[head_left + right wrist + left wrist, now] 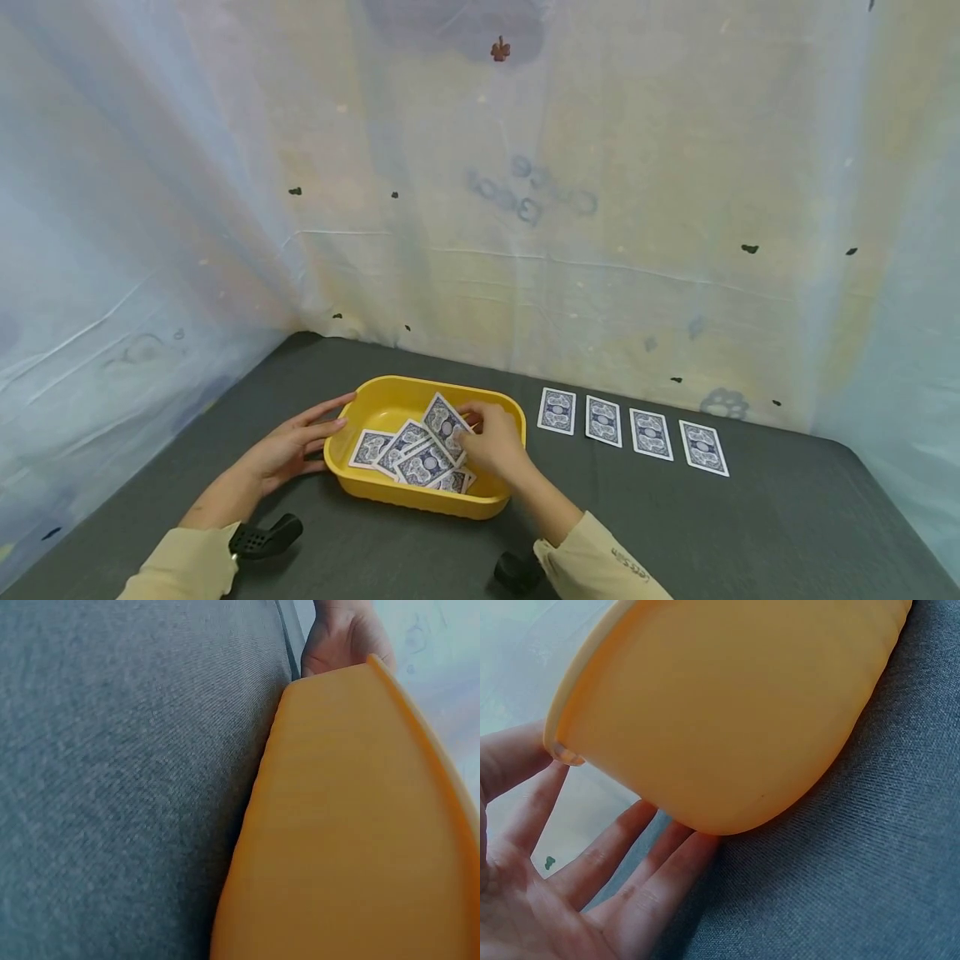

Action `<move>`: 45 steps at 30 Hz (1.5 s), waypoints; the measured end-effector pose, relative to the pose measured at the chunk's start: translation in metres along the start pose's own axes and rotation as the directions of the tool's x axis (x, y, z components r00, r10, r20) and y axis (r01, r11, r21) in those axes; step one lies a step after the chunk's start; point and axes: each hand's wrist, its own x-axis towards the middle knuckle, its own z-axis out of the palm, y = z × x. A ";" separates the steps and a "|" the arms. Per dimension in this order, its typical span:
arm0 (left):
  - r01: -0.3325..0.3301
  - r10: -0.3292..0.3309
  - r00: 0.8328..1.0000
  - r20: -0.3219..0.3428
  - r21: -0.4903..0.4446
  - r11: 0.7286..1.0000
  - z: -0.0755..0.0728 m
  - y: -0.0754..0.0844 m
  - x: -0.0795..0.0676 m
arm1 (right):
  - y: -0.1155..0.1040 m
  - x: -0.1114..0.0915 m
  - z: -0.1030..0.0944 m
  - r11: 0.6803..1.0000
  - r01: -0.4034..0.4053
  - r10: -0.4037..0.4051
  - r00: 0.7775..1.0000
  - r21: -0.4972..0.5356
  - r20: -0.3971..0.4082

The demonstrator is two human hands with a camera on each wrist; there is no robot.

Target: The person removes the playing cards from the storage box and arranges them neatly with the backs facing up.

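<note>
A yellow plastic basin holds several face-down playing cards with blue-and-white backs, overlapping toward its near left side. My left hand touches the basin's left end, its fairly straight fingers against the rim and outer wall, as the left wrist view also shows. Over the pile, my right hand pinches one playing card, which is tilted with its patterned back toward me. The right wrist view has the basin's outer side and my left hand beyond it; my right hand is hidden there.
To the right of the basin, several face-down cards lie spaced in a row near the back of the dark cloth-covered table. A pale patterned curtain hangs behind the table and along its sides.
</note>
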 end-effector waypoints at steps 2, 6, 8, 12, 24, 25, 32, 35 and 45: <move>0.000 0.000 1.000 -0.004 0.004 1.000 0.000 0.000 0.000 | -0.001 -0.001 -0.002 1.000 0.014 -0.013 1.000 0.025 -0.018; 0.001 -0.001 1.000 -0.006 0.008 1.000 -0.001 -0.002 0.001 | -0.001 -0.003 -0.006 0.987 0.010 -0.008 1.000 0.162 -0.014; 0.001 -0.001 1.000 -0.006 0.009 1.000 -0.001 -0.002 0.001 | 0.000 -0.004 -0.008 0.969 0.009 -0.008 1.000 0.249 -0.003; 0.003 -0.003 1.000 -0.008 0.011 1.000 -0.002 -0.002 0.001 | 0.004 -0.008 -0.013 0.932 0.009 -0.015 1.000 0.361 0.014; 0.002 -0.002 1.000 0.001 0.022 1.000 -0.003 -0.002 0.000 | 0.016 -0.018 -0.028 0.860 0.020 -0.028 1.000 0.511 0.008; 0.001 -0.001 1.000 0.005 0.023 1.000 -0.003 -0.002 0.000 | 0.017 -0.019 -0.029 0.857 0.023 -0.029 1.000 0.514 0.002; 0.001 -0.001 1.000 0.001 0.025 1.000 -0.002 -0.001 -0.001 | 0.023 -0.024 -0.039 0.841 0.029 -0.018 1.000 0.541 -0.026; 0.004 -0.004 1.000 -0.004 0.027 1.000 -0.001 -0.001 -0.001 | 0.024 -0.026 -0.042 0.837 0.018 0.001 0.999 0.547 -0.035; 0.011 -0.011 1.000 -0.015 0.017 1.000 -0.001 -0.002 -0.001 | 0.037 -0.029 -0.057 0.852 0.003 0.056 0.994 0.523 -0.097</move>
